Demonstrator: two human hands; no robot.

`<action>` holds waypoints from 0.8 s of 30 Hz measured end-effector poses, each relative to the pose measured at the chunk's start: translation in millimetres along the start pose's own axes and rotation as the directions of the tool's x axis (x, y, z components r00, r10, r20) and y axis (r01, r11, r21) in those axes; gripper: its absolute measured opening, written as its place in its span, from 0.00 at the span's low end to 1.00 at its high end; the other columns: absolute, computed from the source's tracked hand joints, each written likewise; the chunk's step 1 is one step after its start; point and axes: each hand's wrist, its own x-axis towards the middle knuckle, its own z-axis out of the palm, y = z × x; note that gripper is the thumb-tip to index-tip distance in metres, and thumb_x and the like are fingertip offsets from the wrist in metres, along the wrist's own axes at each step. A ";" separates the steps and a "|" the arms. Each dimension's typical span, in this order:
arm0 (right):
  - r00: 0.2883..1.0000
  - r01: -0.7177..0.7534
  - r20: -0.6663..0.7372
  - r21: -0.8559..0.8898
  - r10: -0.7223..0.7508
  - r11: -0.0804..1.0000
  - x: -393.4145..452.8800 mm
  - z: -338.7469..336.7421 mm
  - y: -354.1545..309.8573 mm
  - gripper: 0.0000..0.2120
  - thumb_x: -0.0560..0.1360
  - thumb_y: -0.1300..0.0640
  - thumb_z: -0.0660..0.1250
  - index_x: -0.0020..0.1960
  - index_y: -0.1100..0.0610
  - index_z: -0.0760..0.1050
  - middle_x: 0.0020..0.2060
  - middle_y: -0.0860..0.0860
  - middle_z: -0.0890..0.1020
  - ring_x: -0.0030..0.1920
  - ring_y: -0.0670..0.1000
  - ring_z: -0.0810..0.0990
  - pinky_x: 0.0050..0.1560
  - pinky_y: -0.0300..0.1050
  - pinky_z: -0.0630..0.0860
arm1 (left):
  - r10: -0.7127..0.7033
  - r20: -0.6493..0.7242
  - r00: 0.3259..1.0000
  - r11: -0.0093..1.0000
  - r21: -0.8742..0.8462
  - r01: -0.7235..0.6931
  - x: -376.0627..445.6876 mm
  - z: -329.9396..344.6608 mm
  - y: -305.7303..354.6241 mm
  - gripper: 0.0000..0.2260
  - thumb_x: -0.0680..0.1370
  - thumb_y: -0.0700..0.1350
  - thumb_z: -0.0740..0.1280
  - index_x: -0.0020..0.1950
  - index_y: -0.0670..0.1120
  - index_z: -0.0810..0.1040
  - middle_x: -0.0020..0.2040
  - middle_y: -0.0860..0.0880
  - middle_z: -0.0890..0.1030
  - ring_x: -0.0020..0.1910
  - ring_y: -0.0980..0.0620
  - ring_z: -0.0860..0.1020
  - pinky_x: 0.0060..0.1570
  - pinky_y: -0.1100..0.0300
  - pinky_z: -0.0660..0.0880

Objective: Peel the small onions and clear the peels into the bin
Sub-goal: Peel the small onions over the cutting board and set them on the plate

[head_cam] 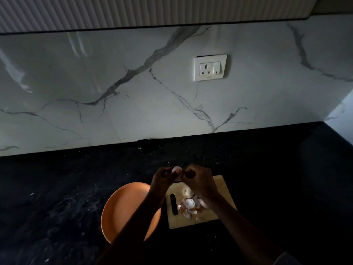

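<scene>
Above the cutting board [222, 186], left hand [163, 176], right hand [198, 180], both pinching 1 onion [175, 170]

We see dim, underexposed scene; black bench [57, 197] nearly lost in shadow; marble wall [114, 83] carries soft glare upper left; wide-angle bending at edges

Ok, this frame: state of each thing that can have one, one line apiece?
Onion: held up between both hands, being peeled.
Left hand: fingers shut on the onion.
Right hand: fingers pinching at the onion.
Plate: empty where visible.
Board: flat, carrying peels.
Peels: loose pile on the board, not binned.
Knife: lying on the board, unheld.
Socket: nothing plugged in.
</scene>
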 end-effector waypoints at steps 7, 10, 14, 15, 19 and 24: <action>0.998 -0.002 0.058 -0.041 0.005 0.999 0.0 1.9 2.4 0.09 0.75 0.52 0.74 0.41 0.57 0.81 0.33 0.48 0.83 0.34 0.46 0.82 0.35 0.48 0.77 | -0.074 -0.079 0.994 0.997 -0.011 0.074 -1.0 -1.4 -0.4 0.12 0.74 0.45 0.74 0.54 0.39 0.82 0.50 0.39 0.85 0.49 0.44 0.83 0.47 0.56 0.79; 0.999 -0.007 0.046 -0.063 0.010 0.998 0.6 4.7 3.0 0.07 0.75 0.53 0.74 0.41 0.56 0.81 0.33 0.47 0.83 0.34 0.46 0.82 0.35 0.49 0.78 | -0.078 -0.067 0.995 0.997 -0.006 0.077 -0.2 -1.3 -1.2 0.24 0.69 0.53 0.78 0.57 0.39 0.82 0.52 0.37 0.84 0.53 0.40 0.83 0.52 0.50 0.79; 0.999 -0.042 -0.021 -0.063 0.041 0.997 0.4 7.6 1.6 0.07 0.72 0.54 0.77 0.40 0.55 0.81 0.33 0.46 0.83 0.34 0.44 0.81 0.32 0.40 0.76 | -0.063 -0.070 0.996 0.998 0.003 0.063 -0.9 2.1 0.0 0.21 0.70 0.51 0.76 0.55 0.38 0.82 0.50 0.36 0.85 0.49 0.44 0.83 0.46 0.56 0.79; 0.999 -0.034 -0.032 -0.054 0.032 0.998 0.1 7.3 1.1 0.08 0.72 0.55 0.77 0.39 0.55 0.80 0.33 0.45 0.82 0.34 0.43 0.81 0.31 0.35 0.74 | -0.054 -0.071 0.996 0.999 -0.001 0.054 -1.2 3.6 0.5 0.22 0.70 0.51 0.77 0.55 0.36 0.82 0.49 0.36 0.85 0.48 0.43 0.84 0.46 0.55 0.80; 0.999 -0.001 -0.048 -0.057 -0.001 0.998 -1.4 5.1 -1.1 0.09 0.71 0.55 0.79 0.39 0.54 0.78 0.31 0.41 0.79 0.36 0.37 0.80 0.31 0.28 0.69 | -0.035 -0.041 0.999 0.999 -0.005 0.035 -1.9 5.1 2.4 0.19 0.71 0.50 0.76 0.52 0.37 0.83 0.47 0.36 0.84 0.48 0.42 0.83 0.53 0.46 0.80; 0.996 0.035 -0.079 -0.054 -0.039 0.998 -3.1 6.5 -0.3 0.10 0.70 0.57 0.79 0.38 0.55 0.78 0.32 0.45 0.81 0.36 0.44 0.81 0.31 0.28 0.70 | -0.019 0.015 1.000 1.000 0.003 0.019 -2.8 4.3 5.7 0.24 0.71 0.54 0.75 0.55 0.35 0.82 0.50 0.33 0.83 0.50 0.40 0.83 0.56 0.43 0.79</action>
